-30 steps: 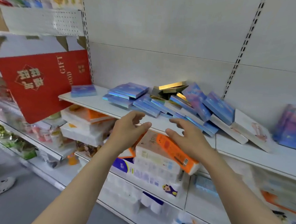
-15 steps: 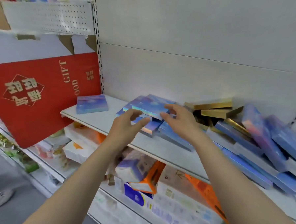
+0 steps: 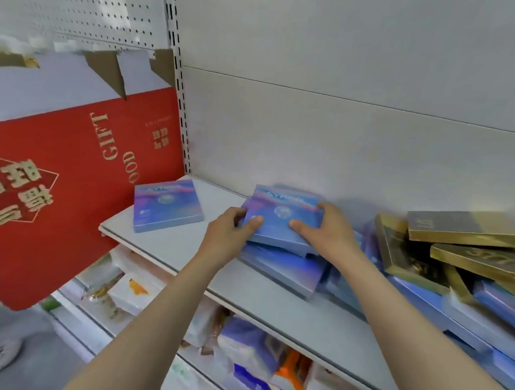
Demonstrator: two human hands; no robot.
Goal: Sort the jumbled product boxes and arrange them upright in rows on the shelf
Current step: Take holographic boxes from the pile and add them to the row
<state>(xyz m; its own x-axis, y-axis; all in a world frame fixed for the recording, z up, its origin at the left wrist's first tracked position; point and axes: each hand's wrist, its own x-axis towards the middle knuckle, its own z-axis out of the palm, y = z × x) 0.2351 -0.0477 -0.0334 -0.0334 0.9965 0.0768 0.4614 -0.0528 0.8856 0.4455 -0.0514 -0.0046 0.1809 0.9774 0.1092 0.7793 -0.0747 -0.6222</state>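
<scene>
1 box (image 3: 166,206) left of pile (image 3: 289,256), on shelf (image 3: 193,251)

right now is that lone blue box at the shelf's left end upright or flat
Flat: the lone blue box lies face up on the shelf.

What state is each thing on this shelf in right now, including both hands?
Left hand: grips the top blue box's left edge.
Right hand: grips its right edge.
Top blue box: tilted on the pile.
Lone blue box: flat on the shelf.
Gold boxes: jumbled, overlapping.
Blue pile: flat, jumbled.

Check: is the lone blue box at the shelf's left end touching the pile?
Apart. Head view shows bare shelf between the lone blue box and the pile.
</scene>
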